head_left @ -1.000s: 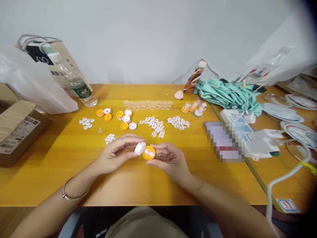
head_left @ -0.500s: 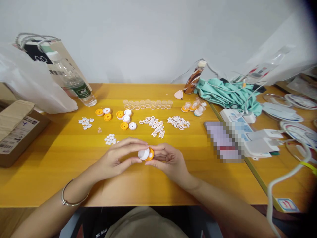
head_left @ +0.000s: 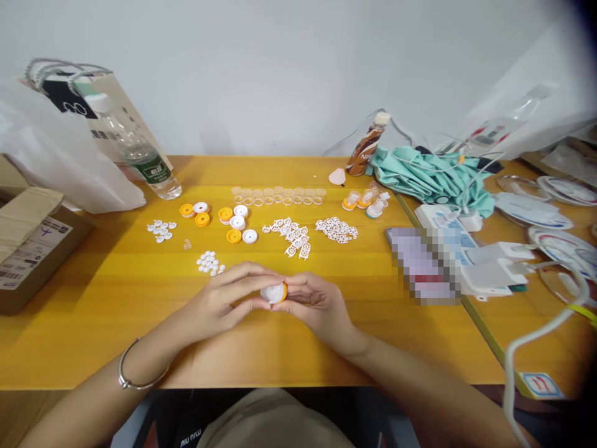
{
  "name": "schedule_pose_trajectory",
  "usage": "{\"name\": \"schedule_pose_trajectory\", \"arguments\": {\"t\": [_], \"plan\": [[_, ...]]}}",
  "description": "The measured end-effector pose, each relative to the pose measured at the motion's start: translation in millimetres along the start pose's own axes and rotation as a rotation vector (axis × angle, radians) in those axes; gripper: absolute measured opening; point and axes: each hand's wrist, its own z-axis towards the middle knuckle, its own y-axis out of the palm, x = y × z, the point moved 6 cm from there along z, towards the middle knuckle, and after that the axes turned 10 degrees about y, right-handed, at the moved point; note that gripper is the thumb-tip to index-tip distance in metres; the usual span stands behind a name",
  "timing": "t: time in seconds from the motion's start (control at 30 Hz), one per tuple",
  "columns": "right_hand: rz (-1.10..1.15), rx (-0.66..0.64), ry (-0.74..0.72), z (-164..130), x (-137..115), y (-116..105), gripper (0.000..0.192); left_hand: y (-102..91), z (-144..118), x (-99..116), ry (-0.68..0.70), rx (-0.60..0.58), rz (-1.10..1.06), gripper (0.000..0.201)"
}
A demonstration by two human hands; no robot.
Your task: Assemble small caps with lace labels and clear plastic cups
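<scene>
My left hand [head_left: 222, 302] and my right hand [head_left: 315, 305] meet just above the yellow table [head_left: 116, 323], near its front middle. Between their fingertips they pinch a small white round cap [head_left: 273, 292] pressed against an orange round part [head_left: 282, 292]. The left fingers hold the white cap, the right fingers hold the orange part. Most of both pieces is hidden by the fingers. A metal bangle [head_left: 135, 370] is on my left wrist.
Behind my hands lie orange and white caps [head_left: 236, 222], small white discs [head_left: 161, 230], white clip pieces [head_left: 291, 235], a row of clear rings [head_left: 278, 196]. A water bottle [head_left: 140, 152], plastic bag and cardboard box [head_left: 28, 249] stand at left; green cloth [head_left: 429, 177], cables and devices at right.
The white cap and the orange part were apart a second ago. My hands have drawn together and the two pieces are now pressed against each other.
</scene>
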Motion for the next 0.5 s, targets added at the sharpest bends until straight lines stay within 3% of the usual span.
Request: {"name": "schedule_pose_trajectory", "arguments": {"t": [0.5], "plan": [[-0.15,0.095,0.032,-1.4,7.9,-5.7,0.026,5.8,-4.3,-4.2,-0.017,-0.029,-0.01,0.045]]}}
